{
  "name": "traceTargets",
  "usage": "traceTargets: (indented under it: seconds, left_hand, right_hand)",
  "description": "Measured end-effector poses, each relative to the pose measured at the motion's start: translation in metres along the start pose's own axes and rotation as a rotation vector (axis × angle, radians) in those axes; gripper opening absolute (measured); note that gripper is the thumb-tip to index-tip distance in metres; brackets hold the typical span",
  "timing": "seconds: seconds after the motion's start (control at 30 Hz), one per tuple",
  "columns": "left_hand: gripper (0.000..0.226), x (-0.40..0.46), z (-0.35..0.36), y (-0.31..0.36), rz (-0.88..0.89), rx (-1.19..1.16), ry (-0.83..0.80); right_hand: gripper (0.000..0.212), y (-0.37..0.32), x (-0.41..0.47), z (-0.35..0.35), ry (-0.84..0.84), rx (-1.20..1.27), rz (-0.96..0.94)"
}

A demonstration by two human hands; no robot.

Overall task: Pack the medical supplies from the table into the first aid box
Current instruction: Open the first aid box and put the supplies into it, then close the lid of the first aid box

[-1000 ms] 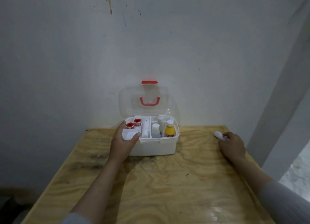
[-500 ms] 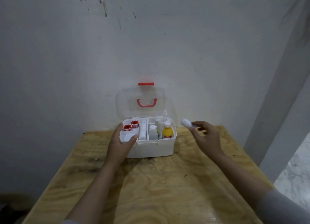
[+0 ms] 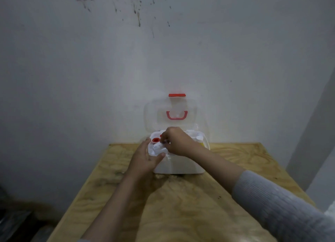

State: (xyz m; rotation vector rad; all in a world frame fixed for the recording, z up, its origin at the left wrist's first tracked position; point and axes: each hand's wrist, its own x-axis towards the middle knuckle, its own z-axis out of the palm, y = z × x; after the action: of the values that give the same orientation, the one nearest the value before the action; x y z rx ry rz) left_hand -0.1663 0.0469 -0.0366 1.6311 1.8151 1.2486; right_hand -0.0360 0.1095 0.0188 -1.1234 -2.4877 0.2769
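A white first aid box (image 3: 181, 166) stands open at the far edge of the wooden table (image 3: 181, 205), its clear lid (image 3: 172, 113) with a red handle upright against the wall. My left hand (image 3: 145, 160) grips the box's front left corner. My right hand (image 3: 178, 141) reaches over the left compartment, its fingers pinching a small white tube (image 3: 157, 146) just above the tray. A red-capped roll (image 3: 155, 140) sits beside the tube. A yellow bottle (image 3: 202, 144) peeks out behind my right wrist; the other contents are hidden.
A stained white wall (image 3: 163, 51) rises right behind the box. A grey pillar (image 3: 315, 133) stands at the right. The table's left edge drops off to a dark floor (image 3: 21, 214).
My right hand carried the small white tube from the table's right side leftward over the box's left compartment. My left hand stayed on the box.
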Motion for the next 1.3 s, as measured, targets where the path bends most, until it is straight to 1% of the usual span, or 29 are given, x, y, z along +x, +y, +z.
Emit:
traceTargets:
  seconds: [0.1,0.2,0.3,0.4,0.43,0.5,0.57,0.6,0.7,0.77,0.8,0.87,0.93,0.97,1.07,1.17,1.23,1.3]
  left_hand:
    - [0.062,-0.001,-0.001,-0.008,0.004,-0.038,0.013]
    - [0.057,-0.001,0.000,-0.012,0.005,-0.076,0.020]
    - [0.059,0.002,0.004,-0.020,0.011,-0.077,0.015]
    - [0.077,0.004,0.007,-0.026,-0.030,-0.075,-0.004]
    - [0.080,0.003,0.006,-0.025,-0.044,-0.082,-0.014]
    - [0.084,0.003,0.007,-0.027,-0.053,-0.104,-0.026]
    - [0.088,0.004,0.007,-0.028,-0.059,-0.124,-0.024]
    - [0.089,0.005,0.009,-0.031,-0.063,-0.130,-0.028]
    - [0.087,0.005,0.011,-0.035,-0.065,-0.143,-0.041]
    - [0.089,0.005,0.011,-0.035,-0.054,-0.149,-0.047]
    - [0.090,0.005,0.011,-0.035,-0.048,-0.154,-0.049]
    - [0.086,0.004,0.010,-0.033,-0.048,-0.160,-0.052]
    - [0.076,0.003,0.010,-0.030,-0.034,-0.148,-0.046]
    - [0.077,0.003,0.009,-0.028,-0.026,-0.133,-0.037]
    - [0.090,0.000,0.010,-0.024,-0.003,-0.073,0.006]
    - [0.107,-0.005,0.012,-0.017,0.022,-0.002,0.121]
    - [0.114,-0.008,0.012,-0.012,0.082,0.046,0.185]
    - [0.118,-0.009,0.011,-0.008,0.136,0.061,0.201]
  right_hand:
    - [0.020,-0.003,0.005,0.005,-0.080,-0.087,-0.012]
    - [0.026,0.002,0.002,0.007,-0.082,-0.081,-0.008]
    - [0.029,0.011,0.002,-0.004,0.040,-0.031,0.014]
    - [0.033,0.025,0.008,-0.026,0.169,-0.037,0.013]
    - [0.035,0.031,0.011,-0.035,0.223,-0.045,0.026]
    - [0.040,0.041,0.019,-0.050,0.333,-0.069,0.074]
    - [0.049,0.050,0.029,-0.064,0.386,-0.127,0.145]
    - [0.055,0.053,0.033,-0.070,0.380,-0.169,0.185]
    - [0.065,0.062,0.042,-0.078,0.280,-0.262,0.283]
    - [0.066,0.063,0.043,-0.079,0.241,-0.311,0.286]
    - [0.066,0.063,0.042,-0.078,0.248,-0.325,0.271]
    - [0.066,0.060,0.037,-0.077,0.310,-0.296,0.240]
    - [0.068,0.056,0.029,-0.074,0.382,-0.208,0.225]
    - [0.069,0.054,0.024,-0.072,0.404,-0.153,0.222]
    - [0.062,0.048,0.006,-0.059,0.456,-0.026,0.211]
    - [0.054,0.043,-0.015,-0.040,0.498,0.058,0.207]
    - [0.061,0.040,-0.028,-0.026,0.499,0.072,0.225]
    - [0.068,0.037,-0.041,-0.012,0.482,0.056,0.233]
